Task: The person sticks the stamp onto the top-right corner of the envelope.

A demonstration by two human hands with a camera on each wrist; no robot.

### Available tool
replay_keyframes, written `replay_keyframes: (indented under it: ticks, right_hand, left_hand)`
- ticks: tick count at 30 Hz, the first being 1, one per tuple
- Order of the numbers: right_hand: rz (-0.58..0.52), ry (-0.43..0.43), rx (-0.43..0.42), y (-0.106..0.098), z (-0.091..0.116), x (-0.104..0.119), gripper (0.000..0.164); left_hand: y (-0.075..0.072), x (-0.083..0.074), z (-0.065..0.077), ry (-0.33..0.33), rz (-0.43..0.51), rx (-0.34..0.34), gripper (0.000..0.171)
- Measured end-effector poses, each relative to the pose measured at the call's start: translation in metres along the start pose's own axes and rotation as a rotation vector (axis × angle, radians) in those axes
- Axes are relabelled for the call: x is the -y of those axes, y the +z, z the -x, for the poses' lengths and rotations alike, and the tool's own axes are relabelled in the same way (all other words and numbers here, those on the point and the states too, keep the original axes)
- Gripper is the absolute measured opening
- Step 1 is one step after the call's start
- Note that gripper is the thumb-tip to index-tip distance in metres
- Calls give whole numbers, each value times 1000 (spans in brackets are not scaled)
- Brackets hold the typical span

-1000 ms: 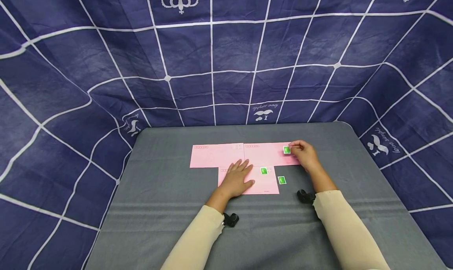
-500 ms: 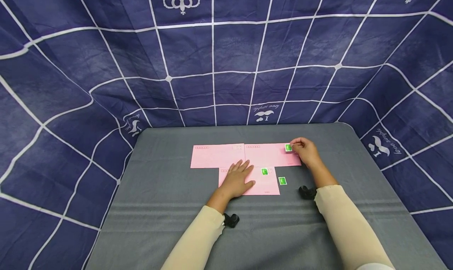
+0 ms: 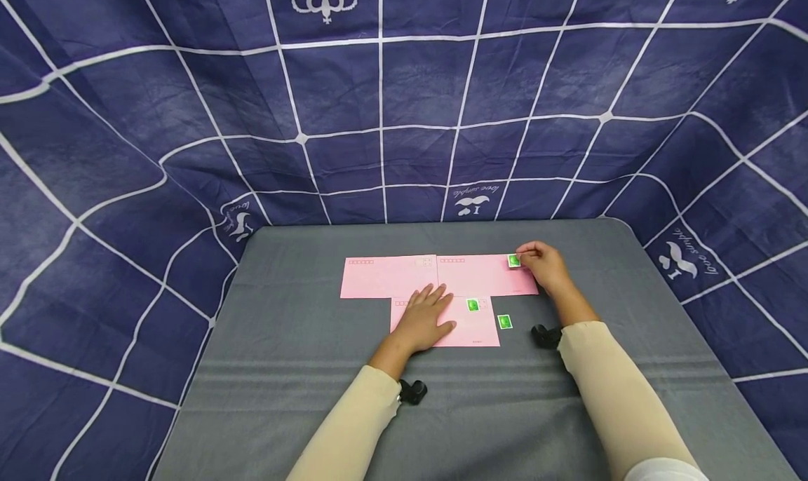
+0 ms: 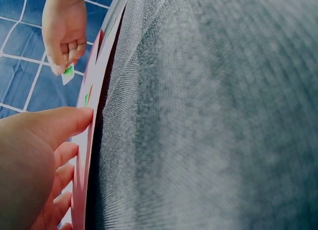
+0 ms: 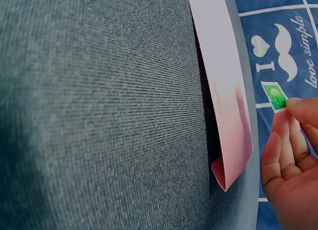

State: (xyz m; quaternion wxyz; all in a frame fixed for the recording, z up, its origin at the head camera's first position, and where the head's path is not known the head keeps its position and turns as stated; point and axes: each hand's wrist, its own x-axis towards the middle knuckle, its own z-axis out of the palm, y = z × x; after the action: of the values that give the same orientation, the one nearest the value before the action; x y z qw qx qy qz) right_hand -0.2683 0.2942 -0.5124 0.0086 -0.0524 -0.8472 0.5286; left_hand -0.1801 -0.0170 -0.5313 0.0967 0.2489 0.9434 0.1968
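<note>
1. Blue cloth with white lines at the back and on both sides; before it, grey table cover, softly wrinkled in the near part.
2. From the near side, reaching forward with two arms in cream sleeves, with one small black device at each wrist.
3. Rests with the left hand on the near pink envelope, back of the hand upward, fingers straight and spread, thumb stretched away to the right; no grip on anything.
4. Reaches farther with the right hand, forearm slanting forward and inward; pinches one green stamp by its edge between thumb and finger, with the other fingers loosely bent.
5. Keeping to the head view: held stamp just left of the right fingertips, over the top right corner of the right pink envelope; according to the right wrist view, raised above the paper.
6. To the left of this envelope, edge to edge, left pink envelope.
7. Nearer than the right hand, second stamp on the near pink envelope, and loose stamp on the table cover, just beside its right edge.
</note>
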Motion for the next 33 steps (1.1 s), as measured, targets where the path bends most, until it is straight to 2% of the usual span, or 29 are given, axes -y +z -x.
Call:
replay_keyframes:
  ticks: [21,33]
  right_hand:
    - [27,42,23,4,-15,-14,24]
    - [50,59,35,5,-22,-11,23]
  left_hand:
    - [4,3,-2,-3,-5,-4,64]
    - [3,2,-2,-10,-11,1,64]
